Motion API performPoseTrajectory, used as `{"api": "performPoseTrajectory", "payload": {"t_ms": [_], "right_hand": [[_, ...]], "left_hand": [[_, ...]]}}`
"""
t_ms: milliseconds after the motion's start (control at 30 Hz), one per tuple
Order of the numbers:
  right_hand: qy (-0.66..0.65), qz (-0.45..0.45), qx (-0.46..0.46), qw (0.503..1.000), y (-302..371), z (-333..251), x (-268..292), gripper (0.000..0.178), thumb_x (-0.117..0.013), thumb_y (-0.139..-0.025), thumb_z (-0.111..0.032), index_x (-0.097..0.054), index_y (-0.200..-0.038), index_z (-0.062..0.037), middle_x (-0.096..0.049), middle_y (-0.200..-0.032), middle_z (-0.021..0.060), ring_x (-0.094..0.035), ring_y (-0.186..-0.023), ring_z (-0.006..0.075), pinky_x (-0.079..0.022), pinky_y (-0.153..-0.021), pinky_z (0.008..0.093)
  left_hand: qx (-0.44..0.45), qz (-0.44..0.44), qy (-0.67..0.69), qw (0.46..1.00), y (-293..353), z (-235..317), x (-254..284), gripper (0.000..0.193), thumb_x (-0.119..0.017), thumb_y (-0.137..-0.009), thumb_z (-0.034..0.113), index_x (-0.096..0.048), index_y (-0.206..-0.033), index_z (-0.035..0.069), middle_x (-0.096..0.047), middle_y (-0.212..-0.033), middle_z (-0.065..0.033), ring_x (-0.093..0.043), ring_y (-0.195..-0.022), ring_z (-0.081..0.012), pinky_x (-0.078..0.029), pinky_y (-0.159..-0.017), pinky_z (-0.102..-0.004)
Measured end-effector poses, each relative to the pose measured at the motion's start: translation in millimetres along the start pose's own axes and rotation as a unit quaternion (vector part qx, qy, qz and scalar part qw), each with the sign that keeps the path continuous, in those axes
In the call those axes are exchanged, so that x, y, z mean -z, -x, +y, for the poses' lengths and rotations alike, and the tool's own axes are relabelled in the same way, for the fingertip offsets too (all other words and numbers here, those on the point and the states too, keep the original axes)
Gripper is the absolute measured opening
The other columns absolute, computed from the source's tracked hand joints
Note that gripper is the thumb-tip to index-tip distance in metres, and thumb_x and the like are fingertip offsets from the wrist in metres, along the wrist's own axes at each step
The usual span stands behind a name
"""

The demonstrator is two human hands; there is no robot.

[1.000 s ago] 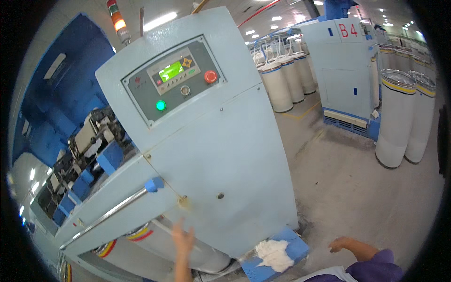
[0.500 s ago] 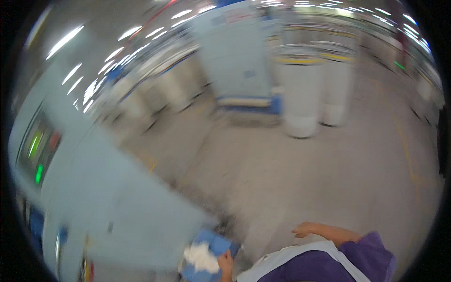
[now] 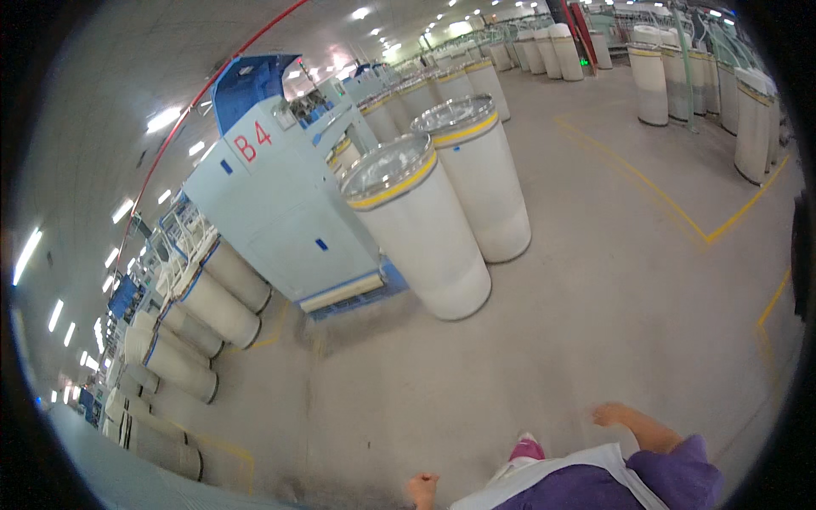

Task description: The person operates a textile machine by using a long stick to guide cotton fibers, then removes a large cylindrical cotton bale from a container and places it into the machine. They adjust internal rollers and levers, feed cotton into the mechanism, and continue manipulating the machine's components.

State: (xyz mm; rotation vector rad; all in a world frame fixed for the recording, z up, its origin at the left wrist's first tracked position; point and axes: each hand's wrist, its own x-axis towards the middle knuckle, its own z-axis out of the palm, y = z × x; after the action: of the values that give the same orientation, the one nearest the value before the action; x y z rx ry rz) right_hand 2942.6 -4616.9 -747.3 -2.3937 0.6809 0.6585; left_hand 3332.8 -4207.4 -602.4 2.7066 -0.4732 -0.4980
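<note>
My left hand (image 3: pixel 422 490) is at the lower edge, its fingers curled in and nothing seen in them. To the right, my right hand (image 3: pixel 609 415) hangs over the bare floor with its fingers folded; no object shows in it. Neither hand touches anything. Nearest in front of me stand two tall white cylindrical cans, a nearer can (image 3: pixel 421 234) and a farther can (image 3: pixel 484 183), both upright with yellow bands below their metal rims. My purple-sleeved right arm and white apron (image 3: pixel 561 472) fill the lower edge, with a pink shoe (image 3: pixel 527 447) beyond the apron.
Behind the two cans stands a large pale blue machine (image 3: pixel 280 195). A row of blue-banded cans (image 3: pixel 217 310) lines the left side. More cans (image 3: pixel 650 85) stand at the far right, by yellow floor lines (image 3: pixel 663 194). A pale blue surface (image 3: pixel 110 467) borders the lower left.
My view has swung and come closer to the two cans. The panelled machine at left has mostly left view. My left hand is no longer beside the white fluffy material on blue.
</note>
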Motion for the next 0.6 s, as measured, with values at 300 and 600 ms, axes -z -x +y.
{"api": "performPoseTrajectory", "payload": {"t_ms": [300,600], "right_hand": [[-0.150,-0.030,-0.206,0.967,-50,80,152,0.032,-0.052,-0.086,-0.025,-0.063,-0.108,-0.0050,-0.061,-0.106,0.0124,-0.056,-0.094,0.0286,-0.043,-0.081,0.0417],[-0.180,0.083,-0.124,0.972,-259,175,408,0.029,-0.051,-0.089,-0.018,-0.058,-0.111,-0.0001,-0.061,-0.091,0.0090,-0.055,-0.071,0.0224,-0.045,-0.062,0.0358]], "left_hand": [[-0.148,-0.066,0.189,0.968,-251,287,-12,0.044,-0.053,-0.088,0.043,-0.067,-0.088,0.002,-0.065,-0.075,-0.0132,-0.061,-0.067,-0.0252,-0.045,-0.063,-0.0377],[-0.135,0.147,0.258,0.945,-354,445,8,0.043,-0.055,-0.089,0.038,-0.055,-0.070,-0.001,-0.051,-0.060,-0.0164,-0.047,-0.051,-0.0258,-0.039,-0.054,-0.0391]]}}
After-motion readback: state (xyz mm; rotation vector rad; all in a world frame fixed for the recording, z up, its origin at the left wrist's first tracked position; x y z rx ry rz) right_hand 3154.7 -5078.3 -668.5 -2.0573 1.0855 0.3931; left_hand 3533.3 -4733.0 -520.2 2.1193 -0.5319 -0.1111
